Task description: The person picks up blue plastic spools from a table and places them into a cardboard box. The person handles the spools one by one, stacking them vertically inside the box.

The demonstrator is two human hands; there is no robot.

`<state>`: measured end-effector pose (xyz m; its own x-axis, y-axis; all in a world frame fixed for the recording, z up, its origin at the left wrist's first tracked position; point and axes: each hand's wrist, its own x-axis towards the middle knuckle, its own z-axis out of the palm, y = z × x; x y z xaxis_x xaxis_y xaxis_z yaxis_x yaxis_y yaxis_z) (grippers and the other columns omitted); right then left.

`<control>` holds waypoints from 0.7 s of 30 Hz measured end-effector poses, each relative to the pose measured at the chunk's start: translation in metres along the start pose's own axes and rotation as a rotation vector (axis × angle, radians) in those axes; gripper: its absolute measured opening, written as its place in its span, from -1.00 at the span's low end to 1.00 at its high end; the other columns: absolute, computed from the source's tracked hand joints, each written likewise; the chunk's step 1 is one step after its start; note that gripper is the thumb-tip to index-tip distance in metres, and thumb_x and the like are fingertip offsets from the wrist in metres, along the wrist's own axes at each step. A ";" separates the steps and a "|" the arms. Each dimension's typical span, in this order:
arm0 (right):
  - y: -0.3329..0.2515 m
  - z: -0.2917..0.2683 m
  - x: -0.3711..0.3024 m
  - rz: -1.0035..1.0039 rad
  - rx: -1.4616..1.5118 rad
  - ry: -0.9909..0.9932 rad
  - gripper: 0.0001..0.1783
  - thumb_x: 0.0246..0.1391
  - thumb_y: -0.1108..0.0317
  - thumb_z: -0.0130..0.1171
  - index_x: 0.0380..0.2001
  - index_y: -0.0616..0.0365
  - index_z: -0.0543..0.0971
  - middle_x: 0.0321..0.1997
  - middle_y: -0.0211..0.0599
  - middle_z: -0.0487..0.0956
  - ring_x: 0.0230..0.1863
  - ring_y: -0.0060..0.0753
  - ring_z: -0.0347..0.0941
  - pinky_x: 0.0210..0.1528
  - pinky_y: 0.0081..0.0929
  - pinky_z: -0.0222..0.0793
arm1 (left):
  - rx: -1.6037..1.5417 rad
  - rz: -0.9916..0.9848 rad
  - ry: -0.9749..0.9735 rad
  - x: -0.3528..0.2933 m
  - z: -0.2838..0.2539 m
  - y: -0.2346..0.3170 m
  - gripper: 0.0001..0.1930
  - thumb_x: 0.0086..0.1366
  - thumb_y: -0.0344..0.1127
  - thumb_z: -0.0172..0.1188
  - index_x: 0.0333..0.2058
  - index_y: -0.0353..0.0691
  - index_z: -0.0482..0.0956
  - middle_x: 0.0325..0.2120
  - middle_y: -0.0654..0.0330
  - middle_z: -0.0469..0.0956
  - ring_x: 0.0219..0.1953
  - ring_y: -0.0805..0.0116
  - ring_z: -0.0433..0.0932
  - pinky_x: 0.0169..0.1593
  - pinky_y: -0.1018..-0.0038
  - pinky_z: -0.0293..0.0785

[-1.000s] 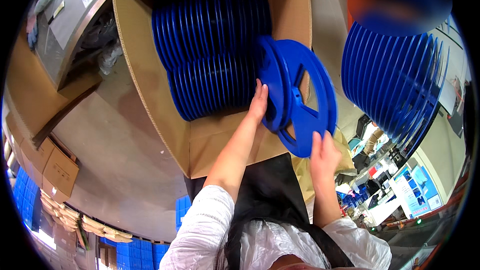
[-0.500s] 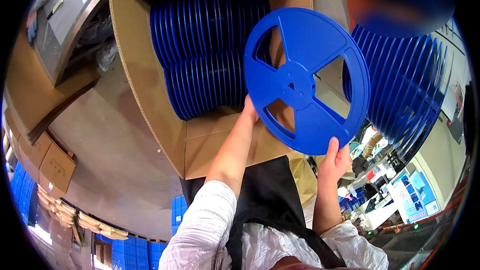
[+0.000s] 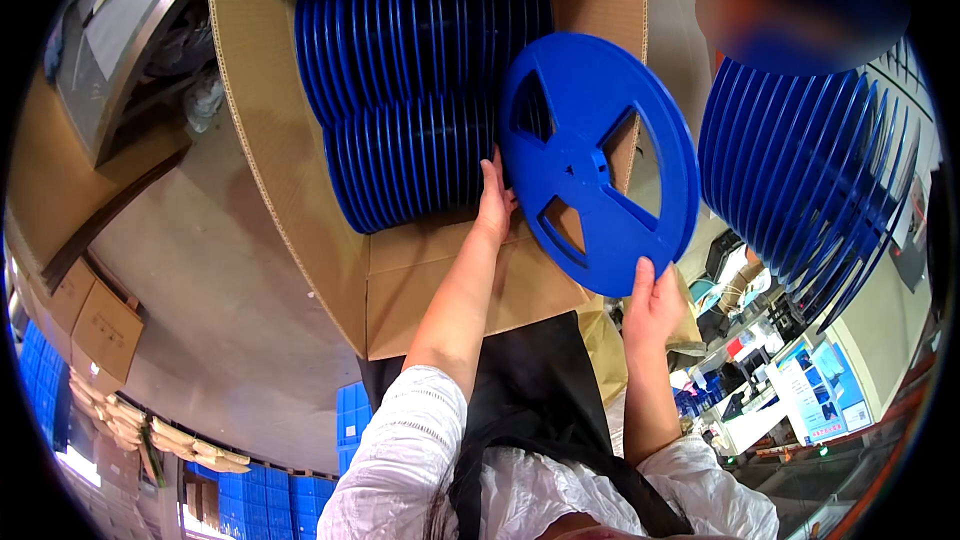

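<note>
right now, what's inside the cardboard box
Two rows of blue reels stand on edge inside the cardboard box. What lies beneath them is covered, and the single reel in the right hand hides part of the box's right side.

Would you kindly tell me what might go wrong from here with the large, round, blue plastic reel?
The blue reel tilts, with the right hand gripping its lower rim, so it might slip or twist.
The left hand appears between it and the rows of round blue plastic discs, so fingers could get pinched.
In this view, the reel's edge overlaps the right wall of the brown cardboard box, so it may catch.
</note>
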<state>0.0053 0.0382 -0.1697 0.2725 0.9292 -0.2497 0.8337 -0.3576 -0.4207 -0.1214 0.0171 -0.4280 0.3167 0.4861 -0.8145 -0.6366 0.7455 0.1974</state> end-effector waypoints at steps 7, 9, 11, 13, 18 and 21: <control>-0.025 0.025 0.006 -0.042 -0.053 -0.058 -0.85 0.26 0.37 0.09 -0.31 0.25 0.52 -0.51 -0.06 0.53 -0.53 -0.17 0.52 -0.44 -0.37 0.41 | -0.017 0.067 -0.010 -0.003 -0.003 -0.013 -0.06 0.25 0.55 -0.51 0.43 0.10 -0.32 0.46 0.20 -0.30 0.46 0.08 -0.20 0.43 0.10 -0.32; -0.031 0.029 0.007 0.007 -0.063 -0.092 -0.85 0.26 0.38 0.09 -0.30 0.26 0.52 -0.50 -0.03 0.53 -0.52 -0.11 0.52 -0.43 -0.34 0.41 | -0.047 0.088 -0.030 -0.007 -0.006 -0.021 -0.10 0.30 0.50 -0.48 0.43 0.06 -0.31 0.46 0.21 -0.29 0.47 0.17 -0.25 0.44 0.18 -0.34; -0.036 0.034 0.008 0.030 -0.069 -0.106 -0.84 0.25 0.35 0.09 -0.29 0.24 0.52 -0.49 0.01 0.54 -0.49 -0.01 0.52 -0.42 -0.29 0.41 | -0.074 0.043 -0.032 -0.015 -0.008 -0.025 -0.13 0.34 0.44 -0.45 0.43 0.04 -0.30 0.46 0.22 -0.29 0.48 0.23 -0.29 0.45 0.25 -0.35; -0.034 0.040 0.005 0.055 -0.115 -0.124 -0.83 0.25 0.33 0.09 -0.29 0.23 0.52 -0.48 0.03 0.54 -0.48 0.04 0.52 -0.42 -0.26 0.41 | -0.065 -0.046 -0.041 -0.023 -0.009 -0.026 -0.15 0.36 0.42 -0.43 0.43 0.05 -0.27 0.46 0.22 -0.28 0.47 0.21 -0.27 0.45 0.26 -0.34; -0.053 0.059 0.002 0.084 -0.094 -0.175 -0.72 0.24 0.33 0.10 -0.03 0.18 0.51 -0.23 0.06 0.61 -0.21 0.03 0.60 -0.22 -0.25 0.52 | 0.070 -0.155 0.011 -0.040 -0.033 -0.020 -0.24 0.39 0.29 -0.17 0.41 0.01 0.01 0.43 0.18 -0.07 0.45 0.20 -0.10 0.42 0.29 -0.14; -0.069 0.069 -0.011 0.039 0.153 -0.063 -0.62 0.21 0.36 0.12 0.09 0.18 0.47 0.00 -0.02 0.59 -0.05 -0.07 0.58 -0.07 -0.34 0.52 | 0.279 -0.157 0.012 -0.072 -0.047 -0.004 -0.29 0.41 0.20 -0.08 0.39 -0.01 0.07 0.40 0.20 0.06 0.42 0.21 0.00 0.41 0.32 -0.08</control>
<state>-0.0882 0.0466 -0.1979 0.2692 0.9082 -0.3206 0.7391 -0.4082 -0.5359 -0.1750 -0.0425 -0.3960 0.3866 0.3514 -0.8527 -0.3627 0.9080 0.2097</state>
